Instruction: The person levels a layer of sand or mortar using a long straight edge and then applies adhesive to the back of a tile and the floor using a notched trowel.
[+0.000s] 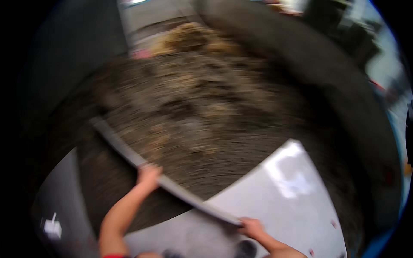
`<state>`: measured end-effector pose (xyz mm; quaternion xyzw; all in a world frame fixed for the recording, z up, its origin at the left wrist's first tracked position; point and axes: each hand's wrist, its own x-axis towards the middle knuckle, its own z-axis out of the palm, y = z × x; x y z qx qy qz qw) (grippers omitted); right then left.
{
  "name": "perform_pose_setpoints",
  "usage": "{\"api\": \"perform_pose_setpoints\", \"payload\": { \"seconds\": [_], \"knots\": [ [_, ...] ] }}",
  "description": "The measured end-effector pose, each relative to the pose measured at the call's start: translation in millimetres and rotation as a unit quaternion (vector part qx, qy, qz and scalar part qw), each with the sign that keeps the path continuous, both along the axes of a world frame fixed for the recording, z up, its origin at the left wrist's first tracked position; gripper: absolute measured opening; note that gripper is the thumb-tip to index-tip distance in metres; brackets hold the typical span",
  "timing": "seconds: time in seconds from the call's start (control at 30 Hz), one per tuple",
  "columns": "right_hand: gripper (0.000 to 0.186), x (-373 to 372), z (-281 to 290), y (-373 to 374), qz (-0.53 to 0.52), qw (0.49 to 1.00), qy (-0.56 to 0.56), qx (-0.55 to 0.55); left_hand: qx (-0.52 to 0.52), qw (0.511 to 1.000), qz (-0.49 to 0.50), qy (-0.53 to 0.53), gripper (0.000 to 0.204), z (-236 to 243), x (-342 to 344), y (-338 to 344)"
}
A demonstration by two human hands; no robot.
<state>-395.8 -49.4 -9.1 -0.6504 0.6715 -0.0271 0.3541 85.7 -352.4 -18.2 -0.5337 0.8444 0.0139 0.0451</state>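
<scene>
A long pale pole [187, 195] lies slantwise across the picture, from the far left to the near right. Partway along it, my left hand [149, 175] is closed round the shaft. My right hand [251, 227] grips its near end, over a glossy white sheet [241, 193]. The pole's far end is blurred against dark, soil-like loose material [193, 99], so I cannot tell whether it carries a tool head or touches the material.
Dark walls [275, 32] curve round the loose material. Yellowish straw-like matter [185, 38] is heaped at the back. A grey panel [64, 198] stands at the near left, with a small white object [52, 228] over it. A dark shoe [246, 248] shows on the white sheet.
</scene>
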Motion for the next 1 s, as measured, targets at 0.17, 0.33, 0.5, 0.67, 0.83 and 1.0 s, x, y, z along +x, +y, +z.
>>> {"api": "perform_pose_setpoints", "payload": {
  "seconds": [0.17, 0.33, 0.5, 0.67, 0.83, 1.0],
  "knots": [
    [0.044, -16.2, -20.7, 27.6, -0.047, 0.999, 0.022, 0.011, 0.056, 0.978, -0.025, -0.201, 0.025, 13.1, -119.0, -12.9],
    [0.052, 9.7, -8.8, 29.0, 0.035, 0.997, 0.07, -0.02, 0.1, 0.976, 0.067, -0.181, 0.04, -41.7, -101.9, 25.9],
    [0.068, -37.6, -36.7, 17.0, -0.015, 0.985, -0.02, 0.171, 0.049, 0.98, 0.069, -0.178, 0.035, -54.9, -123.6, 28.0],
    [0.05, -30.9, -19.7, 12.8, -0.011, 0.996, 0.073, 0.059, 0.084, 0.977, 0.034, -0.191, 0.034, -38.6, -151.9, 10.7],
    [0.044, -40.3, -55.1, 18.6, 0.052, 0.993, 0.077, -0.075, 0.108, 0.977, -0.005, -0.181, 0.034, -36.0, -147.4, 22.0],
    [0.033, -56.4, -75.3, 17.6, 0.068, 0.994, 0.061, -0.065, 0.044, 0.99, 0.018, -0.133, 0.038, -34.2, -137.5, 28.5]
  ]
}}
